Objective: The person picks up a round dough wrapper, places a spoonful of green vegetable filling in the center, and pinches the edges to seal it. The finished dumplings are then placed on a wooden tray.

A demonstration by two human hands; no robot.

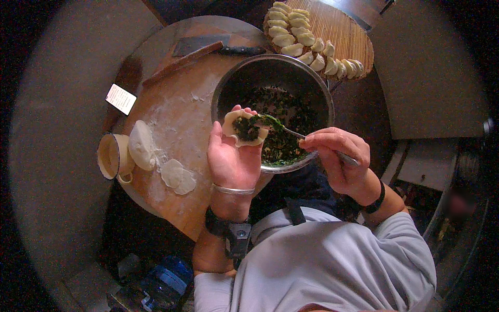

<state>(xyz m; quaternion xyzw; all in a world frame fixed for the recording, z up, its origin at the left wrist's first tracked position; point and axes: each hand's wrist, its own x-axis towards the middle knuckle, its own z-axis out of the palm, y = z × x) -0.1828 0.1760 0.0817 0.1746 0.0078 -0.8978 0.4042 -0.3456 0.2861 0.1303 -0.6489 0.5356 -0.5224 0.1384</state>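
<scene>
My left hand (236,165) is palm up over the near left side of a large metal bowl. A round dumpling wrapper (230,118) lies across its fingers, with dark green chopped filling (245,130) in the middle. My right hand (343,156) grips a metal spoon (293,133) by its handle. The spoon's bowl carries more green filling and rests at the wrapper's right side. Below both hands, the metal bowl (332,109) contains loose chopped greens (288,146). Two flat wrappers (177,177) overlap on the floured wooden board (195,128) to the left.
A dough lump (141,145) sits by a tipped enamel mug (124,154) at the board's left. Beyond are a lit phone (121,99), a wooden strip (183,64) and a cleaver (195,43). Rows of dumplings (300,31) stand on a slatted tray (339,29). A water jug (169,275) is lower left.
</scene>
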